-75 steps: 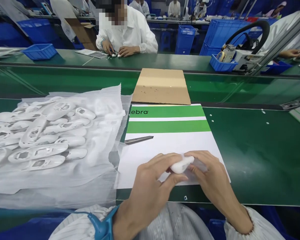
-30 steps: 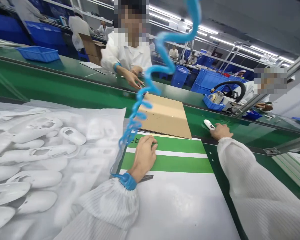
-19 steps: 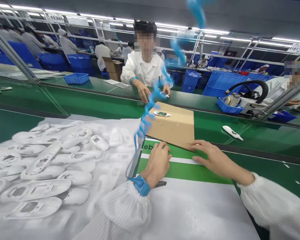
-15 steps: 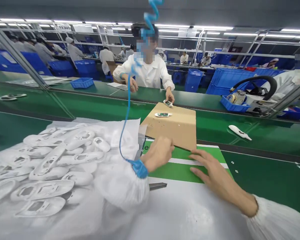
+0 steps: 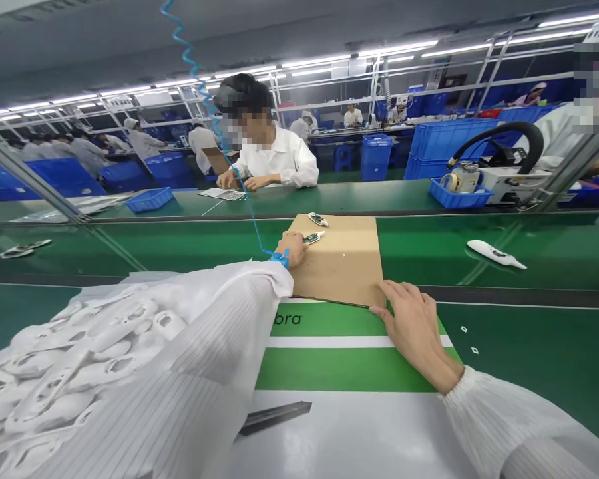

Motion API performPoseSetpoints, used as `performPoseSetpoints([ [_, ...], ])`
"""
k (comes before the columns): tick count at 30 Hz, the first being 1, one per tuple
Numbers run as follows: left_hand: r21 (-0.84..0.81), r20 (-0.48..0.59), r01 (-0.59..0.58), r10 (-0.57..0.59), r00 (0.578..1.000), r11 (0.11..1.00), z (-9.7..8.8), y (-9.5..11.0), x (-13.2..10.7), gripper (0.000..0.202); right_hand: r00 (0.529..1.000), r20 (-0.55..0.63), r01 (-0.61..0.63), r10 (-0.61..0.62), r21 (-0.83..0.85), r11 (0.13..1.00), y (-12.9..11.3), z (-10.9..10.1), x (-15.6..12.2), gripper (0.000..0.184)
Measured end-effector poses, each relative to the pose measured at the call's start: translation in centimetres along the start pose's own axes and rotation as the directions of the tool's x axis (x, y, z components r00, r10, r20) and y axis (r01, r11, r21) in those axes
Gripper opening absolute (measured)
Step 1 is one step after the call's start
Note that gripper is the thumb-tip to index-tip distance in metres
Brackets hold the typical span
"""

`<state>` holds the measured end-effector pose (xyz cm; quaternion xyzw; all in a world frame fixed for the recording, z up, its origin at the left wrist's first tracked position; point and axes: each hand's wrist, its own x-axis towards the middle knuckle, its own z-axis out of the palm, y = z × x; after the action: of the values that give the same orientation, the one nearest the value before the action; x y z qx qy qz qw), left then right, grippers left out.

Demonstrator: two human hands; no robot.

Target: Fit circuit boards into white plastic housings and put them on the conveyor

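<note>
Shell with circuit board (image 5: 314, 237) lies on cardboard (image 5: 342, 276), just right of the nearer left hand (image 5: 292, 249), long axis slanting right and away; right hand (image 5: 412, 316) touches front-right corner; whether either grips, I cannot tell

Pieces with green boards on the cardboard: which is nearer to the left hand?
The front piece, beside the left hand; the back piece lies farther off, near the far edge of the cardboard.

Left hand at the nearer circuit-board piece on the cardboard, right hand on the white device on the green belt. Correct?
One error: the head view shows the right hand at the near right corner of the cardboard; the white device lies apart from it on the green belt. The left hand is at the nearer circuit-board piece, as stated.
</note>
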<state>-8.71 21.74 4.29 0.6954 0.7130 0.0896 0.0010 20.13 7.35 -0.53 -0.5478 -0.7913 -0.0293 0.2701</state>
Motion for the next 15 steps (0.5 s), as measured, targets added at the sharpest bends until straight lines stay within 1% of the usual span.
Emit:
performPoseSetpoints([
  [3, 0.002, -0.004, -0.001, 0.001, 1.000, 1.000, 0.4, 0.2, 0.0, 0.035, 1.000, -0.004, -0.030, 0.030, 0.034, 0.999, 0.5, 0.4, -0.1, 0.034],
  [5, -0.013, 0.004, -0.014, 0.014, 1.000, 1.000, 0.1, 0.5, -0.2, 0.035, 0.996, -0.017, -0.087, 0.088, 0.068, 0.994, 0.7, 0.8, 0.1, 0.034],
  [7, -0.036, 0.016, -0.038, 0.039, 0.999, 0.999, -0.7, 1.0, -0.8, 0.033, 0.987, -0.009, -0.158, 0.159, 0.093, 0.983, 1.0, 1.1, 0.5, 0.035],
  [9, -0.067, 0.024, -0.084, 0.086, 0.996, 0.994, -2.0, 1.6, -2.2, 0.026, 0.979, 0.026, -0.205, 0.204, 0.102, 0.973, 1.2, 1.1, 1.0, 0.037],
  [11, -0.108, 0.031, -0.152, 0.156, 0.987, 0.983, -3.7, 2.4, -4.8, 0.023, 0.975, 0.042, -0.220, 0.217, 0.100, 0.970, 1.0, 0.1, 1.4, 0.038],
  [12, -0.131, 0.039, -0.188, 0.195, 0.980, 0.973, -4.5, 2.8, -6.7, 0.022, 0.976, 0.039, -0.218, 0.215, 0.106, 0.970, 0.8, -0.7, 1.5, 0.038],
  [13, -0.160, 0.046, -0.232, 0.242, 0.969, 0.960, -5.3, 3.3, -8.9, 0.022, 0.979, 0.042, -0.202, 0.198, 0.128, 0.971, 0.5, -1.8, 1.4, 0.038],
  [14, -0.189, 0.055, -0.274, 0.289, 0.956, 0.943, -5.9, 3.8, -11.4, 0.021, 0.985, 0.071, -0.169, 0.159, 0.175, 0.970, 0.0, -3.1, 1.1, 0.038],
  [15, -0.227, 0.068, -0.328, 0.351, 0.934, 0.917, -6.3, 4.3, -14.3, 0.021, 0.987, 0.129, -0.125, 0.096, 0.242, 0.962, -0.6, -4.5, 0.5, 0.039],
])
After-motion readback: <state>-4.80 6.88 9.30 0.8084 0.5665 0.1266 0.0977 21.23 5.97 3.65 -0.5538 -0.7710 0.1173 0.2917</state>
